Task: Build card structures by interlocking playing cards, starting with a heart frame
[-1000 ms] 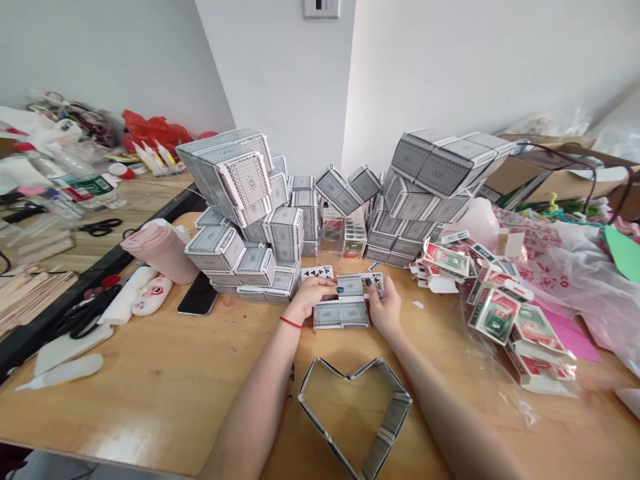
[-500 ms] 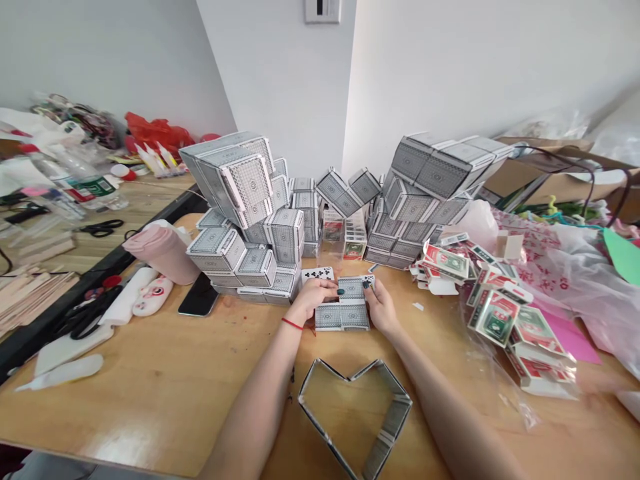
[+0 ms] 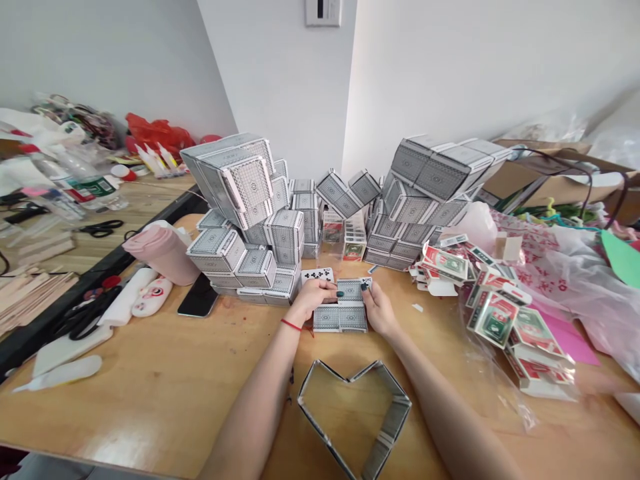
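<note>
Between my hands lies a flat panel of playing cards (image 3: pixel 339 318), mostly with the grey patterned backs up. My left hand (image 3: pixel 317 298) grips its left side, thumb reaching over the cards. A face-up club card (image 3: pixel 316 274) shows just beyond those fingers. On the other side, my right hand (image 3: pixel 379 305) pinches the panel's upper right corner, where a card (image 3: pixel 366 284) shows a strip of its face. The undersides of the fingers are hidden. Closer to me, between my forearms, stands a heart-shaped frame (image 3: pixel 397 417) made of cards.
Stacked card-covered boxes rise at the back left (image 3: pixel 231 250) and back right (image 3: pixel 430 173). Opened card packets (image 3: pixel 495 317) lie to the right. Leftward are a phone (image 3: pixel 198 295), a pink roll (image 3: pixel 163 250), scissors (image 3: pixel 93 313) and a glue bottle (image 3: pixel 67 373).
The panel and my right hand have shifted very slightly to the left. Both hands keep their hold, and the heart-shaped frame stays in place.
</note>
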{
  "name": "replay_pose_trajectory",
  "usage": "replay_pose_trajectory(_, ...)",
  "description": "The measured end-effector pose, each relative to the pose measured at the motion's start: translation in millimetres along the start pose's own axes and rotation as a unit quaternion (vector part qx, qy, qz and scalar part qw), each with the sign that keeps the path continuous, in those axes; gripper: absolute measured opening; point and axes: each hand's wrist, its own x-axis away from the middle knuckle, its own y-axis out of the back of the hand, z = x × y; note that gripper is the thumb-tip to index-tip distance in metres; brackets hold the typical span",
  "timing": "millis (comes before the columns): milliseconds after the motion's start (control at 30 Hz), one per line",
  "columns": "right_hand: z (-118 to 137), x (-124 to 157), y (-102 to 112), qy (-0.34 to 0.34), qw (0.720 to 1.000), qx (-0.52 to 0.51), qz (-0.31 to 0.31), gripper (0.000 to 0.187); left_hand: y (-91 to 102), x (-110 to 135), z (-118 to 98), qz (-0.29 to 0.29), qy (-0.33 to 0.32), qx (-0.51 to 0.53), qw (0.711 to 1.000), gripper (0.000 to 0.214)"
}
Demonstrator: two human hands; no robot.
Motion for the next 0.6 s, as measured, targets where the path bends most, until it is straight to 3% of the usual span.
replay_pose_trajectory(167,1.0,0.4,-0.7,0.004,0.999,-0.037,-0.002,0.025,1.4,4.6,-2.3,0.006,-0.032,0.023,0.999,0.029)
replay_pose_trajectory(267,4.3,1.7,-0.6,0.001,0.999,-0.044,-0.017,0.022,1.6,7.7,-3.5,0.061,-0.071,0.003,0.996,0.048)
replay_pose_trajectory(367,8.6,3.5,-0.8,-0.006,0.998,-0.038,-0.047,0.019,-1.2,8.3,-2.5,0.091,-0.096,-0.042,0.99,0.039)
replay_pose_trajectory(600,10.7,6.2,-2.6,-0.023,0.996,0.001,-0.083,0.015,-8.7,4.7,0.9,0.048,-0.11,-0.086,0.989,0.028)
